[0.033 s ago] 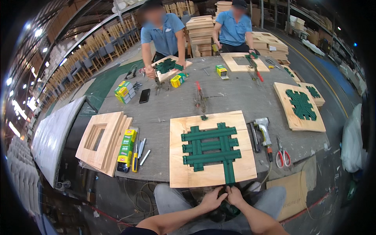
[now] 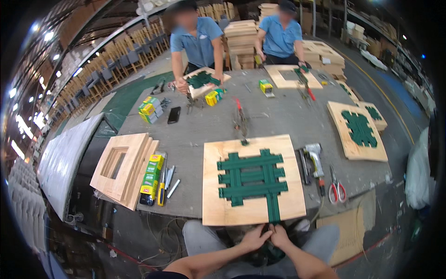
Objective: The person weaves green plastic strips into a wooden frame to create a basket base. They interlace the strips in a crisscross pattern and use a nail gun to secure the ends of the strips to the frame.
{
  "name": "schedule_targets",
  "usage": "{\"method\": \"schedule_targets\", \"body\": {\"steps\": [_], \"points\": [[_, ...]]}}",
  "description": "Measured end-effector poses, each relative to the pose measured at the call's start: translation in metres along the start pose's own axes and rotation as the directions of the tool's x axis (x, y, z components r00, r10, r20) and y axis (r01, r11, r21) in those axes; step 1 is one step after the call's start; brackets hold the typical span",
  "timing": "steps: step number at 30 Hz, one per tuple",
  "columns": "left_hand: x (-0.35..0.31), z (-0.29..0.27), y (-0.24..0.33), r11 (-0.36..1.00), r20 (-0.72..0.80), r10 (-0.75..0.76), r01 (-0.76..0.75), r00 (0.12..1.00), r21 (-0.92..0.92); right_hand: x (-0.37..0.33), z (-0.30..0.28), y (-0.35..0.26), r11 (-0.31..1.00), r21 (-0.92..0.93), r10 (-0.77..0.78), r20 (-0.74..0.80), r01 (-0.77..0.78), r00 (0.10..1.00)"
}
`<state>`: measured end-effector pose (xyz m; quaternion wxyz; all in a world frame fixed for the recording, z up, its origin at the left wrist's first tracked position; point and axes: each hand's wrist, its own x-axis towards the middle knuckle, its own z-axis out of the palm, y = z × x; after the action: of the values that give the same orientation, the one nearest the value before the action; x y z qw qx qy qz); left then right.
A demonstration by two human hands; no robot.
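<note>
A square wooden frame [image 2: 297, 186] lies in front of me at the table's near edge, its middle crossed by woven green webbing straps [image 2: 253, 190]. One strap [image 2: 273, 209] runs down over the frame's near edge to my hands above my lap. My left hand [image 2: 254, 238] and my right hand [image 2: 279, 235] are close together, fingers closed round this strap just below the edge. More green webbing [image 2: 272, 253] hangs in a bunch beneath them. Fingertips are partly hidden. Right of the frame lie a pneumatic stapler [image 2: 316, 160] and red-handled scissors [image 2: 336, 191].
Wooden frames [image 2: 104, 174], a yellow-green box [image 2: 152, 176] and a yellow-handled screwdriver [image 2: 161, 193] are at left. Webbing pliers [image 2: 239, 118] lie beyond my frame. Webbed frames [image 2: 334, 121] lie at right. Two co-workers [image 2: 197, 44] work on frames across the table [image 2: 209, 121].
The whole scene sits slightly lower and further right in the picture, as my head has shifted a little. My hands stay together at the strap.
</note>
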<state>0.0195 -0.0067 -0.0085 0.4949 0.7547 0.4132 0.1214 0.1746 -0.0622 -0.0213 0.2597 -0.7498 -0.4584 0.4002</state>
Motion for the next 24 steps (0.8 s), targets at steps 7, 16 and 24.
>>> {"method": "schedule_targets", "body": {"steps": [7,16,24], "points": [[0.062,-0.008,-0.013,0.98,0.124,0.129,-0.107,0.984,-0.171,0.047,0.036,0.043,0.994,0.07,-0.082,0.008,0.081,0.997],[0.091,-0.012,-0.04,0.867,0.226,0.331,-0.39,0.916,0.312,0.034,0.031,0.022,0.858,0.479,0.117,0.171,-0.187,0.978],[0.089,-0.005,-0.062,-0.849,0.618,0.477,0.147,0.625,0.507,0.0,-0.126,-0.047,0.864,0.437,-0.002,0.502,-0.252,0.865]]}}
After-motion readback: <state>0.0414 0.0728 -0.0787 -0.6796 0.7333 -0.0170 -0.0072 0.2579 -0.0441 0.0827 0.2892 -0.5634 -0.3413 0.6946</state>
